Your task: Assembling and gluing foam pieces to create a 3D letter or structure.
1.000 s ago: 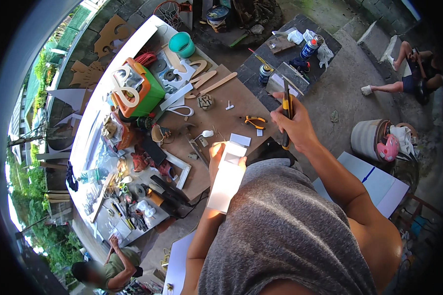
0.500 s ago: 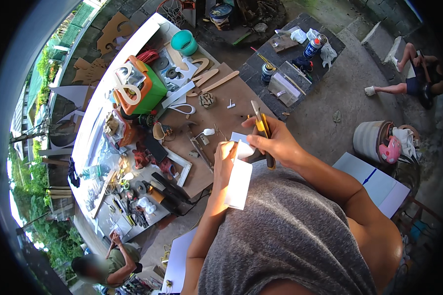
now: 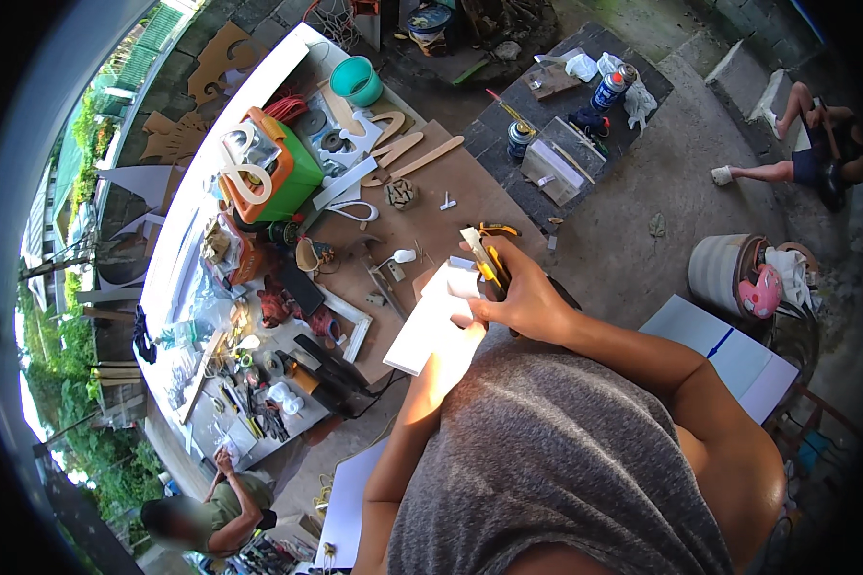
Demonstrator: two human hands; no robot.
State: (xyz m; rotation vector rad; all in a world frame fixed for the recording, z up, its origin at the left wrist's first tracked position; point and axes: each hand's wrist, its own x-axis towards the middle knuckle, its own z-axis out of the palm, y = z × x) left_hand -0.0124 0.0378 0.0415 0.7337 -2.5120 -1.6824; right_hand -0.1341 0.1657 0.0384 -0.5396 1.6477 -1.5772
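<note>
A white flat piece point(image 3: 417, 331) with a squared end and a curved part at its top is gripped in my left hand point(image 3: 468, 343). That hand is closed, its fingers mostly hidden beneath the piece. My right hand point(image 3: 532, 299) is wrapped round a yellow and black utility knife point(image 3: 492, 268), with the knife's pale tip end pointing up and away. The right thumb reaches the piece's edge, and the knife is close beside its curved part. Whether the blade touches the piece I cannot tell. Both hands are in front of my chest, at the near edge of the brown work board point(image 3: 441, 216).
On the cluttered table stand a green and orange box point(image 3: 292, 182), a teal bucket point(image 3: 357, 82) and several tools. A dark low table point(image 3: 547, 134) with spray cans is beyond. One person point(image 3: 230, 513) is at lower left; another point(image 3: 815, 158) sits at far right.
The white piece has turned, its squared end swinging left and its broad face now showing. My right hand has moved slightly down and left with the knife, closer to the piece.
</note>
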